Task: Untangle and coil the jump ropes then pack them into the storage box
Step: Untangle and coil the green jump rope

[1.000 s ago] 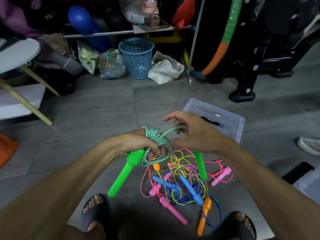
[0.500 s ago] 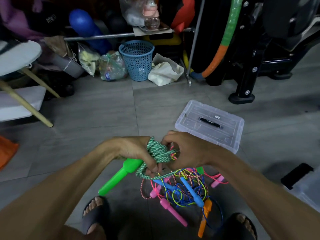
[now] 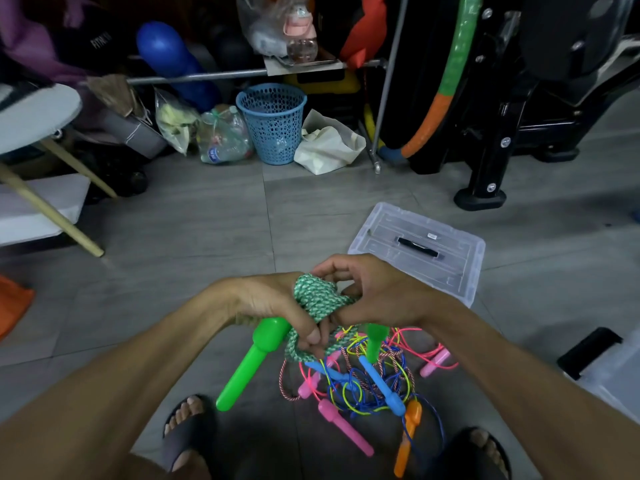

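Green rope (image 3: 320, 299) now bunched tight between both hands — a second ago a loop was still stretched out. Left hand (image 3: 273, 303) grips coil and green handle (image 3: 252, 362); right hand (image 3: 377, 292) pinches the wraps. Coil near done — tangle (image 3: 363, 379) waits on floor, lid (image 3: 420, 247) beyond.

Green braided rope (image 3: 318, 299) bunched up, mid-coil, I'd say.
Its green handle (image 3: 249, 365) points down-left; tangled ropes (image 3: 367, 382) sit on the floor, clear lid (image 3: 419, 247) beyond.
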Action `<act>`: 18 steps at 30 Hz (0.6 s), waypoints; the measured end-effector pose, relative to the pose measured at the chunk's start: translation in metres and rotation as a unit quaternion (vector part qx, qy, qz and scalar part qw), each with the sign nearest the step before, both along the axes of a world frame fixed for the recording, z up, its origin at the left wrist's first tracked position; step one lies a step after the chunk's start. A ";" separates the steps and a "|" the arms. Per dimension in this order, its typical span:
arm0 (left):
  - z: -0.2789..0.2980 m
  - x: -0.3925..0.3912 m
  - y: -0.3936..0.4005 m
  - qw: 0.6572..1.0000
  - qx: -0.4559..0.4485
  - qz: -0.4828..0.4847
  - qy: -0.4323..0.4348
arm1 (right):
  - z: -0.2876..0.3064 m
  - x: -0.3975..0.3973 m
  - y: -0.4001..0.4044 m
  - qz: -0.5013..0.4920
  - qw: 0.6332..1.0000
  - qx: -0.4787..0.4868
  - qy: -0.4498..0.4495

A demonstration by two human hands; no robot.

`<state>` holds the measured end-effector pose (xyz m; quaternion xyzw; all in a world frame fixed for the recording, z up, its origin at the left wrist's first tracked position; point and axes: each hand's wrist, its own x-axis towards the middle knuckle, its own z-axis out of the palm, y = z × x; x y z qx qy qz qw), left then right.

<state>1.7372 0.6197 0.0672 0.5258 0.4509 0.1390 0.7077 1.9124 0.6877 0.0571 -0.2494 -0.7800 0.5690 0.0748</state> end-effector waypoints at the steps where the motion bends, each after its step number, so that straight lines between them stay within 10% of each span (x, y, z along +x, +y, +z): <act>1: 0.000 -0.002 0.000 1.000 -0.002 0.010 -0.012 | -0.001 -0.001 0.000 -0.009 1.000 0.002 0.000; 9: -0.003 -0.011 0.006 0.990 -0.036 0.091 -0.103 | 0.002 -0.006 -0.002 -0.057 0.998 0.014 0.039; 18: -0.009 -0.001 0.007 0.912 0.234 0.279 0.186 | -0.014 -0.013 -0.002 -0.254 0.967 0.030 0.006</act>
